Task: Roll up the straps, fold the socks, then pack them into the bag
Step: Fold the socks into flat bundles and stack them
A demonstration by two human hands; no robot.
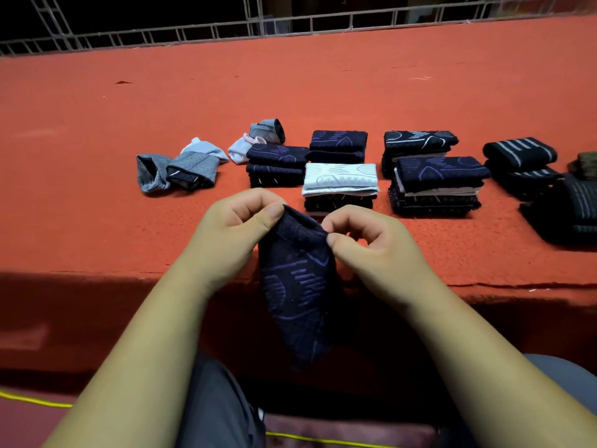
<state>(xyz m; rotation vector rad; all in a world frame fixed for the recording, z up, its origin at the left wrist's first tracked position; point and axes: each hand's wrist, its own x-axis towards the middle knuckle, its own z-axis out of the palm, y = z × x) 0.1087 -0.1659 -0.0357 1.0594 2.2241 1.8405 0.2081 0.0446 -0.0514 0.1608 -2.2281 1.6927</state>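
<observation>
Nearest: we see grey trousers (213, 409) and a thin yellow cord (32, 400) low on the left.

Above the lap hangs 1 dark knit sock (297, 286), navy with a purple line pattern, tapering to a blunt point at the bottom. It is in the air in front of the near table edge, not lying on the table.

Both hands pinch its top hem. The left hand (239, 227) has its thumb against the forefinger on the left corner. The right hand (365, 244) grips the right corner the same way. The other fingers are curled.

The table (97, 205) has a red cover with a coarse, carpet-like nap.

Just past the hands:
- white folded sock (340, 177) with a grey pattern, flat rectangle, on top of a dark stack
- left dark stack (277, 164), beside it on the left, purple pattern
- right dark stack (436, 185), with pale layers showing in its side

Behind those sit 2 more dark folded stacks.

Left: loose grey ribbed socks (177, 171), crumpled, with pale ones (206, 148) just behind them.

Right: dark straps (520, 153) with pale grey stripes, bundled. We cannot tell whether they are rolled or folded.

Far: a metal railing (290, 24), with dark beyond it.
</observation>
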